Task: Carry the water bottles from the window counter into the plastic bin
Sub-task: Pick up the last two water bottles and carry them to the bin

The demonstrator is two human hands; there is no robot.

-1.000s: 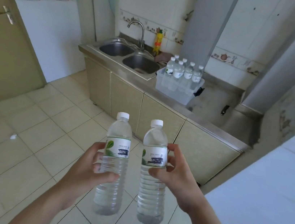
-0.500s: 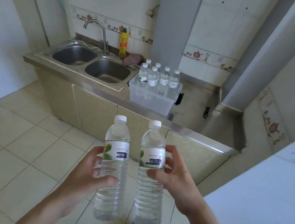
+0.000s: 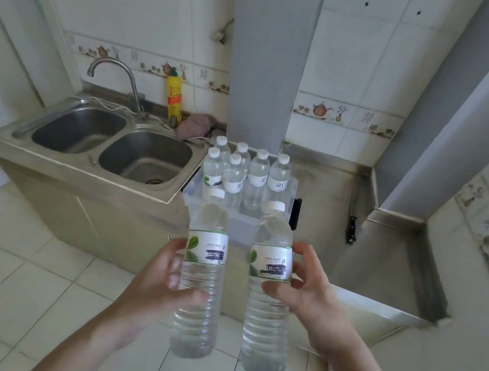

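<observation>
A stainless-steel counter (image 3: 322, 202) runs along the tiled wall, with a double sink (image 3: 110, 147) set in at its left. Just right of the sink stands the clear plastic bin (image 3: 244, 223), holding what looks like six capped water bottles (image 3: 257, 174), though some overlap. In front, above the floor tiles, the left hand (image 3: 157, 280) grips one upright water bottle (image 3: 202, 273) at mid-body, and the right hand (image 3: 303, 291) grips a second bottle (image 3: 269, 289) beside it.

I see two clear, white-capped water bottles (image 3: 201, 276) upright in mid-air; six more stand inside the clear plastic bin (image 3: 242, 226) beyond.
</observation>
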